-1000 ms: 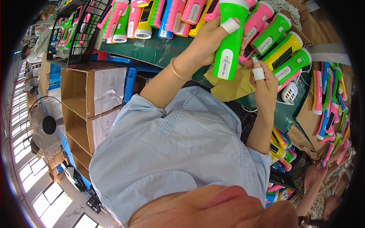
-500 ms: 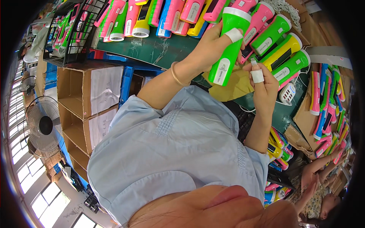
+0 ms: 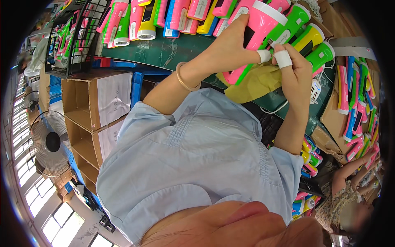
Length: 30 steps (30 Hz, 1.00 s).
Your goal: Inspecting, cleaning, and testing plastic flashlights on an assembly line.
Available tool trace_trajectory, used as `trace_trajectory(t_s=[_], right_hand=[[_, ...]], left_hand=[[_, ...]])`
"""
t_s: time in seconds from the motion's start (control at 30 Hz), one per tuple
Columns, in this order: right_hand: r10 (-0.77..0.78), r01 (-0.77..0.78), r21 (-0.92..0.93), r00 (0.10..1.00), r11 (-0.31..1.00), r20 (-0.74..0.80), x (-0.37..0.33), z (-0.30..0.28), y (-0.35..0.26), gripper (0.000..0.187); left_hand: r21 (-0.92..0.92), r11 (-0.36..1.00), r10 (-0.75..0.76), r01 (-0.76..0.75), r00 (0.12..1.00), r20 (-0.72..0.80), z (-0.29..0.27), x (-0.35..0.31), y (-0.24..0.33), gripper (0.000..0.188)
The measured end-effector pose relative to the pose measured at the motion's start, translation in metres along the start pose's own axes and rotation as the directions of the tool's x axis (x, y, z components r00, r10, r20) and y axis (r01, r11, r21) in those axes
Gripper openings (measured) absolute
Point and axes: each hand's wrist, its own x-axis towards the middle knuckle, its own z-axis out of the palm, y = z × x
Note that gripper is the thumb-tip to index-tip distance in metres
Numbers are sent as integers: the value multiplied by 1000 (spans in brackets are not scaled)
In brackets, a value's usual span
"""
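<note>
My left hand [image 3: 230,51], with a bangle at the wrist and white tape on the thumb, is closed around a pink flashlight [image 3: 260,29]. Its white-rimmed head tilts up to the right; a dark panel and a green edge show along its body. Close to its right side is my right hand [image 3: 294,68], the thumb also taped white. Thumb and fingers there pinch a small metal-tipped plug [image 3: 270,42], directed at the flashlight; whether it touches is hard to tell. Beneath both hands lies a yellow cloth [image 3: 255,86] on the green table [image 3: 152,53].
Rows of pink, green, yellow and blue flashlights [image 3: 179,16] line the far edge. A white charging hub [image 3: 316,91] with cables sits at right. Left are a black wire basket [image 3: 78,41], cardboard compartments [image 3: 84,99] and a fan [image 3: 51,142]. Another person's arm [image 3: 345,168] reaches among flashlights lower right.
The flashlight in my left hand shows pink instead of green; whether turned over or swapped, I cannot tell. My right hand has moved up beside it with the plug.
</note>
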Motion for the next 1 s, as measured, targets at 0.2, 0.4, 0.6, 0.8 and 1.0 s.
trace_trajectory(t_s=[0.2,0.4,0.6,0.8,1.0], right_hand=[[-39,25,-222,998,975,-58,-3,4,-4,21],[-160,88,-393,975,915,-155,2,24,-1,22],[-48,35,-145,995,989,-84,0,21,12,18],[49,-19,-192,988,981,150,13,6,1,21],[-33,18,-179,996,984,-80,8,32,23,25]], left_hand=[[140,984,-110,111,994,-15,4,-5,6,65],[289,951,187,-107,946,-265,18,-2,-2,67],[411,898,223,-156,967,-120,4,-7,0,76],[376,912,236,-163,959,-156,5,-12,-6,75],[347,935,111,-69,989,-102,3,-13,-12,69]])
